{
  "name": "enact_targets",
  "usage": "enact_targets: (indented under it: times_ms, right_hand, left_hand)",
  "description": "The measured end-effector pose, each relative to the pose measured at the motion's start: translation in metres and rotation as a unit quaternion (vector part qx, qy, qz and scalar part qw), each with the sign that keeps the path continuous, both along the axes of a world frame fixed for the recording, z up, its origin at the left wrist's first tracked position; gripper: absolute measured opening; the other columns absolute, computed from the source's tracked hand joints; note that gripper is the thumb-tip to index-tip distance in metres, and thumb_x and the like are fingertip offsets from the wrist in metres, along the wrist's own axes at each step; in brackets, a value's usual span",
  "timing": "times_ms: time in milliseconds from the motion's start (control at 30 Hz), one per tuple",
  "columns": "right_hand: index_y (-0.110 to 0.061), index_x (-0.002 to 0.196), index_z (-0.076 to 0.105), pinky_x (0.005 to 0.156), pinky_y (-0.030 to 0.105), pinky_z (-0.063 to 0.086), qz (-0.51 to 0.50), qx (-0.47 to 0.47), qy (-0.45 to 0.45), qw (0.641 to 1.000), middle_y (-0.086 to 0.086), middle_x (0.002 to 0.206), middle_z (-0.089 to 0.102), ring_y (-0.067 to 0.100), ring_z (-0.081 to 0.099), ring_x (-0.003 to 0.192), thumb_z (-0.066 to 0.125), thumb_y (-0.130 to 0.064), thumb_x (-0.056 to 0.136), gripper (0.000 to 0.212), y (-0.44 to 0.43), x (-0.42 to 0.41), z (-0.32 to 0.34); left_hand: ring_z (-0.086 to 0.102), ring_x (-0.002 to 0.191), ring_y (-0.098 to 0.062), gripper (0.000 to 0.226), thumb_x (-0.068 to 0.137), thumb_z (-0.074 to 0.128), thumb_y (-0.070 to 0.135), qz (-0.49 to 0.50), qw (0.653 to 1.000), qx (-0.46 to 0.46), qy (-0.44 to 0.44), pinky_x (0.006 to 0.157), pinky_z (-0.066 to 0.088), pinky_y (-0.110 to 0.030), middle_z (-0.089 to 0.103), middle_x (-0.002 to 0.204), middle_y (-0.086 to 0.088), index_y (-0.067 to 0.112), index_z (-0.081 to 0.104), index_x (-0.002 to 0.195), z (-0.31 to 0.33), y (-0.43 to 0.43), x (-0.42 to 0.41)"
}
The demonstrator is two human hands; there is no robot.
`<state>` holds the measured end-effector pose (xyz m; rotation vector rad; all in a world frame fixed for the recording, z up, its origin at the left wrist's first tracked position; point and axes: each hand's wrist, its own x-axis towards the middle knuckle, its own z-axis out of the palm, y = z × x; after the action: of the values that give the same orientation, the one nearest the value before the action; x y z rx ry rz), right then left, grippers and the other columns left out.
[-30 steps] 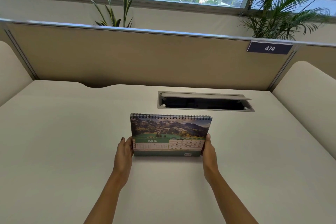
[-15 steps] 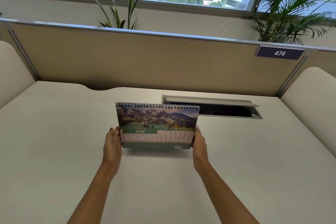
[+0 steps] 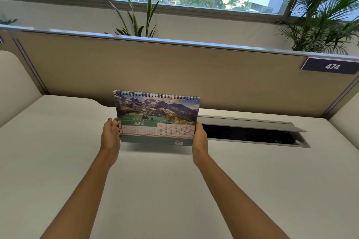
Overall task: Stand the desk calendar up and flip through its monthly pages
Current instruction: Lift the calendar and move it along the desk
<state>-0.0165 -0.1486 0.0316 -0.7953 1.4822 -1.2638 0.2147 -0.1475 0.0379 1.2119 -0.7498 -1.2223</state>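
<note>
Both hands, left hand [image 3: 111, 135] and right hand [image 3: 200, 138], grip the upright desk calendar [image 3: 157, 118].

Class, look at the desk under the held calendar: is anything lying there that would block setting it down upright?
Nothing visible does. The calendar is gripped at its sides by the left hand and right hand, above bare desk. The open cable tray lies to the right and behind.

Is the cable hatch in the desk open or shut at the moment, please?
Open: the cable hatch shows a dark cavity with its grey lid tilted up along the far edge, just right of the calendar.
</note>
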Motion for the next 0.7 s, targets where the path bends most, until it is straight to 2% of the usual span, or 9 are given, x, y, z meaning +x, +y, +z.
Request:
enact_targets:
  times_ms: [233,433,567,700]
  right_hand:
    - [-0.023,0.084,0.061,0.067,0.026,0.048,-0.011,0.003,0.016,1.0,0.008,0.096,0.069,0.02,0.065,0.089,0.028,-0.041,0.097,0.04,-0.056,0.013,-0.011]
    - [-0.016,0.102,0.065,0.088,0.039,0.055,-0.007,0.029,0.006,1.0,0.01,0.103,0.07,0.024,0.066,0.097,0.028,-0.045,0.097,0.047,-0.082,0.018,-0.027]
    - [-0.016,0.106,0.064,0.07,0.026,0.051,-0.011,0.028,-0.006,1.0,0.008,0.103,0.069,0.021,0.065,0.095,0.028,-0.044,0.098,0.047,-0.084,0.021,-0.038]
    - [-0.019,0.107,0.064,0.062,0.021,0.046,-0.018,0.022,-0.003,1.0,0.006,0.103,0.068,0.015,0.063,0.09,0.028,-0.044,0.099,0.045,-0.083,0.021,-0.044]
  left_hand:
    - [0.055,0.092,-0.013,0.048,0.102,0.012,0.036,0.012,1.0,0.001,-0.005,0.084,0.039,-0.03,0.062,0.096,-0.003,0.021,0.056,0.092,-0.015,-0.054,0.01]
    - [0.057,0.095,-0.013,0.046,0.102,0.012,0.036,0.016,1.0,0.014,-0.015,0.088,0.04,-0.03,0.064,0.099,-0.004,0.018,0.054,0.097,-0.031,-0.082,0.016]
    - [0.055,0.102,-0.017,0.044,0.102,0.013,0.035,0.024,0.999,0.02,-0.017,0.092,0.037,-0.031,0.062,0.105,-0.004,0.017,0.053,0.105,-0.04,-0.091,0.016]
    - [0.049,0.113,-0.018,0.045,0.102,0.012,0.036,0.02,0.999,0.023,-0.011,0.094,0.034,-0.03,0.057,0.12,-0.005,0.019,0.05,0.117,-0.045,-0.093,0.016]
